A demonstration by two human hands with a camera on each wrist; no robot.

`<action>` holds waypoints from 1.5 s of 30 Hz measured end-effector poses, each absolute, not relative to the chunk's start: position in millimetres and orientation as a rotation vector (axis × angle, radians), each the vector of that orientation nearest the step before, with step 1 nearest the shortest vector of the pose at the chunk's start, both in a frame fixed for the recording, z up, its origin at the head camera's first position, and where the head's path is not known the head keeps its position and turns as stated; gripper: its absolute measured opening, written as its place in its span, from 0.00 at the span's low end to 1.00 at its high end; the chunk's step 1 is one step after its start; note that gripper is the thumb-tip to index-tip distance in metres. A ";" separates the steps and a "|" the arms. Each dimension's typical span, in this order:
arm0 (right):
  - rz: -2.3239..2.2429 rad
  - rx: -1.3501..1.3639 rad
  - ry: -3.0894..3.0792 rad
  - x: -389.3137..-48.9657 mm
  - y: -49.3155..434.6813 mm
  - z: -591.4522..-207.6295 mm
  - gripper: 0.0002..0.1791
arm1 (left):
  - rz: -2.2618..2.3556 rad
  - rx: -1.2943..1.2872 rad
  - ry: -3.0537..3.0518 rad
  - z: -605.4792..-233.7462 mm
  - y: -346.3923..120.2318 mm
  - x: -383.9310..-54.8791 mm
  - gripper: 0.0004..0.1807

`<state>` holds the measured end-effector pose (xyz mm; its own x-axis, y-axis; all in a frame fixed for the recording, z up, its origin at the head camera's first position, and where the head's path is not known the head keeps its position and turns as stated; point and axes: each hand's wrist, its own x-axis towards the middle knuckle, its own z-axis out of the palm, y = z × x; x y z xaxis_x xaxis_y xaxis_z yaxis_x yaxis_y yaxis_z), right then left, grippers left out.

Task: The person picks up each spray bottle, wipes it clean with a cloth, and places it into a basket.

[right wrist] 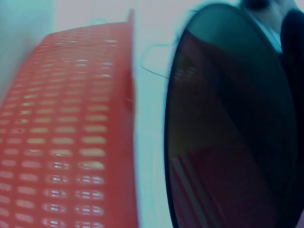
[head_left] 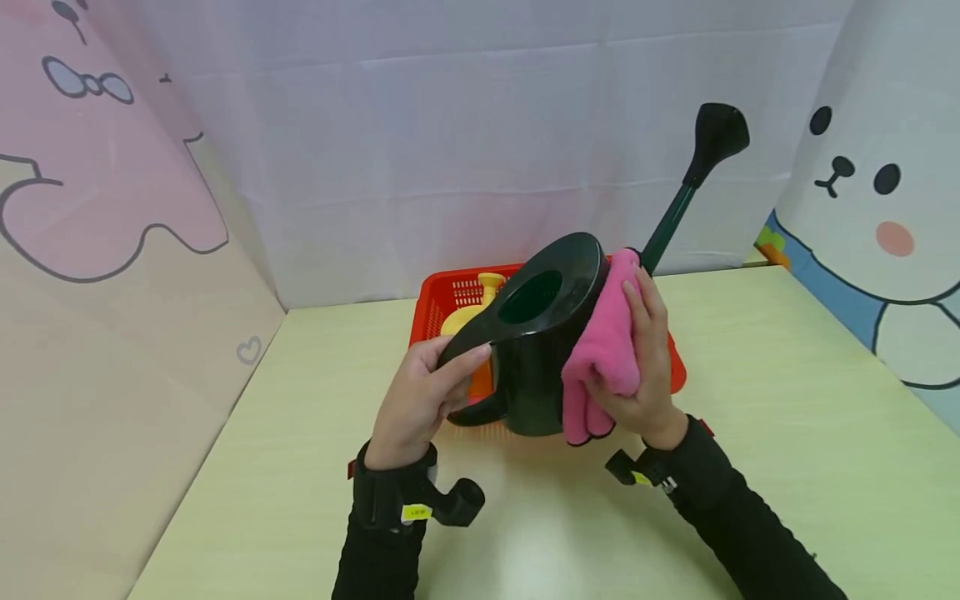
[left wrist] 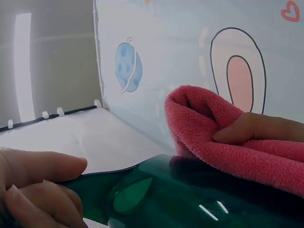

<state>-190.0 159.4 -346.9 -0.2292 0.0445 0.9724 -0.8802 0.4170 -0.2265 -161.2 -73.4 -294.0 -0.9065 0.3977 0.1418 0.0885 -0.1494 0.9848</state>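
Note:
A dark green watering can is held up and tilted over the table, its long spout and black rose reaching up to the right. My left hand grips the can's handle at the left. On the can's right side my right hand holds a folded pink cloth against the wall near the spout's base. In the left wrist view the pink cloth lies along the green can. The can's round dark underside fills much of the right wrist view.
Behind the can stands a red perforated basket, partly hidden, with a yellow item in it. The pale table extends on both sides. A white curtain hangs at the back, with cartoon-printed panels left and right.

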 end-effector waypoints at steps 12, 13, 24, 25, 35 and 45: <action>1.083 0.622 -1.698 -181.1 151.8 -347.5 0.48 | 2.162 0.540 1.916 -294.0 -73.2 -159.9 0.08; 1.050 0.592 -1.710 -179.1 149.3 -348.7 0.48 | 2.164 0.534 1.916 -294.1 -72.8 -159.8 0.08; 0.510 0.491 -1.659 -167.4 115.4 -367.9 0.42 | 2.170 0.518 1.889 -294.9 -67.1 -160.3 0.07; 0.442 0.510 -1.655 -166.2 112.7 -370.4 0.40 | 2.172 0.518 1.881 -295.3 -66.8 -160.7 0.07; 0.057 0.713 -1.677 -159.3 106.6 -375.3 0.34 | 2.152 0.548 1.881 -297.9 -60.0 -166.8 0.06; 0.607 0.698 -1.612 -177.8 134.4 -354.9 0.37 | 2.135 0.413 1.923 -295.4 -59.5 -165.8 0.07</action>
